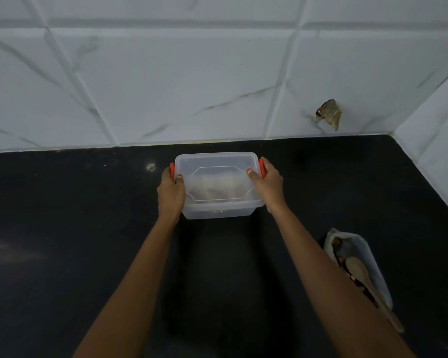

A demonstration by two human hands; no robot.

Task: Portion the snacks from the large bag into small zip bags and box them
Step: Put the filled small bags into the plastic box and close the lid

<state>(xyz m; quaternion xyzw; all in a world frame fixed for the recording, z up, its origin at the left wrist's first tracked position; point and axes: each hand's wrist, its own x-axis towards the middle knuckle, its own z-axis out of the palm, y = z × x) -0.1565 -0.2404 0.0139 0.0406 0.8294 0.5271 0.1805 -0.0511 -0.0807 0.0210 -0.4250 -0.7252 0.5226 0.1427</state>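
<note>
Outstretched: left hand (170, 195), right hand (267, 184), box (217, 164).

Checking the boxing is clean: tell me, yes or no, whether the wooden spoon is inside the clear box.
No, the wooden spoon lies in the large bag on the counter, well apart from the lidded clear box.

Translucent plastic box (219, 187), wooden spoon (365, 282), matt black counter (62, 228), glossy marbled tiles (166, 86)
</note>
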